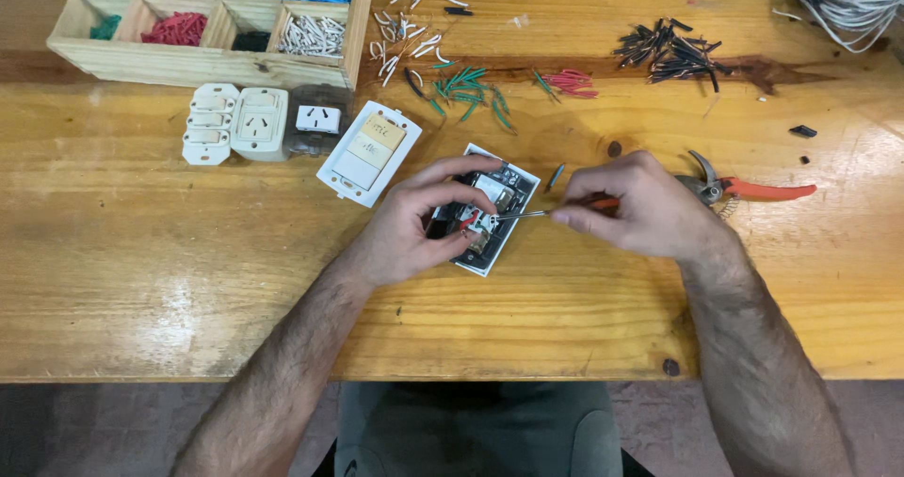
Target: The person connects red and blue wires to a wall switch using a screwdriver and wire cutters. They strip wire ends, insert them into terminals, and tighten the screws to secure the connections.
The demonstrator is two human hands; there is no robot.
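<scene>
item: switch plate (492,215), white, lying back-side up near the middle of the wooden table (141,251), its inner modules and a short red wire (468,221) exposed. left hand (414,223): curled over the plate's left edge, thumb and fingers pinching the red wire at the plate's back. right hand (640,204): fingers pressed together around a thin screwdriver (556,210) with an orange grip, the metal tip reaching into the plate beside the red wire. just left of the plate: a second white plate (369,152) face up, with yellowish rocker modules. further left: a cluster of white socket modules (235,124) and one in a clear cover (318,119). top left: a wooden compartment tray (207,63) holding sorted red, green, blue, white and copper-coloured wire pieces. scattered beyond the plate: green wire cuts (466,91), red wire cuts (573,82), white wire cuts (414,16), black wire cuts (669,51). right of the right hand: orange-handled cutters (753,190), partly hidden by the hand. top right corner: coil of grey cable (847,1).
</scene>
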